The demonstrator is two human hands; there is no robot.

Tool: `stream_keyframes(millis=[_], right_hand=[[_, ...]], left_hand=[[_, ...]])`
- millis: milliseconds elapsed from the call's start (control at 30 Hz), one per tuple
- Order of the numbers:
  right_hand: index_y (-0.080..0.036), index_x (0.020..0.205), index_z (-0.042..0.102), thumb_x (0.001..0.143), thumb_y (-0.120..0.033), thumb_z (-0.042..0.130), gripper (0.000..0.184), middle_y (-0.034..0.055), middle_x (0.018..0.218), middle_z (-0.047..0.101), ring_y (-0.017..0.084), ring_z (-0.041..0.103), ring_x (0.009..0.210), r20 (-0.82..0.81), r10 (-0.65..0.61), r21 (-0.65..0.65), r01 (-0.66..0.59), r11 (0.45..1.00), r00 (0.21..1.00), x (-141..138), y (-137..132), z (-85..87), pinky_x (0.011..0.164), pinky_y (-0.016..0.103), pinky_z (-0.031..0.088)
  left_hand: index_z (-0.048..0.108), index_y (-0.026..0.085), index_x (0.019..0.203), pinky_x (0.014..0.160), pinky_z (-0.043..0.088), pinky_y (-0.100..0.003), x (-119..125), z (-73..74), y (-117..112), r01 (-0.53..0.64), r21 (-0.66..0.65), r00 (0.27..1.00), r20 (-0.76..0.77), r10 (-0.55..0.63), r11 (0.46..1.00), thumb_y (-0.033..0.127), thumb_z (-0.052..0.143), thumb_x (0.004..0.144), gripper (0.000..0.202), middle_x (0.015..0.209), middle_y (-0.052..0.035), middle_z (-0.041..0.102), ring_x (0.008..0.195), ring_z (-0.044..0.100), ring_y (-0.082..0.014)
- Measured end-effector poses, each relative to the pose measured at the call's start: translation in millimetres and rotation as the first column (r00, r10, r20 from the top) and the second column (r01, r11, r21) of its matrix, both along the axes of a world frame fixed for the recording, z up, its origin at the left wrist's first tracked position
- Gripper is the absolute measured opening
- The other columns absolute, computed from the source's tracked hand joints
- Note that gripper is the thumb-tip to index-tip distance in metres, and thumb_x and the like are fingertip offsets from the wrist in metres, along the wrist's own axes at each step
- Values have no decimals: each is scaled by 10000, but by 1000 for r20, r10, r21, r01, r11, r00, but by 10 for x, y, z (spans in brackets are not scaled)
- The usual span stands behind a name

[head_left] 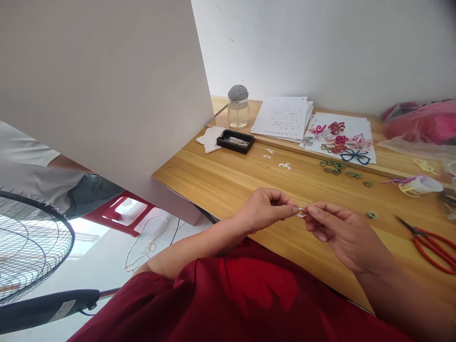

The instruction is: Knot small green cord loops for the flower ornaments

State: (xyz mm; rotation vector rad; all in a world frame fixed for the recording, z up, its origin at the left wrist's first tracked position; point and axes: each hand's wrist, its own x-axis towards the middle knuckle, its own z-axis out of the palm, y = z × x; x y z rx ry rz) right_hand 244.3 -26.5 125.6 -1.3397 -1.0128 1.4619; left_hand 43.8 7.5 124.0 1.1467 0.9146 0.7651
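My left hand [265,209] and my right hand [342,232] meet above the front edge of the wooden table [228,178]. Both pinch a small white ring [301,212] between thumb and fingertips, each from its own side. The fingers of both hands are curled closed. Red-handled scissors [429,242] lie on the table just right of my right hand. Small green rings [337,168] and white paper pieces [284,166] lie farther back on the wood.
At the back stand a glass jar with a grey lid [238,107], a black tray [235,141], stacked white punched sheets [283,118] and a sheet with coloured shapes [338,137]. A pink bag [420,123] lies far right. A fan [32,247] and another person's sleeve [24,161] are at left.
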Motion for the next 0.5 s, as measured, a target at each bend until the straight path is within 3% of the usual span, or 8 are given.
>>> stream_keyframes(millis=[300,500], right_hand=[[-251,801,858,675,-553,988,352,42,715,678,117,572,642,-46,35,10,-35,999,998,45,48,-84,474,191,373],[-249,825,879,662,-595,978,395,75,810,730,127,595,663,-26,10,12,-10,1000,1000,67,118,-83,475,198,385]], left_hand=[[706,132,807,602,367,-235,15,-12,56,-31,-42,999,-29,30,999,327,828,788,230,697,30,635,610,508,-61],[705,129,802,584,347,-236,7,-9,106,-48,-59,999,-20,47,997,310,829,787,220,661,39,618,583,482,-55]])
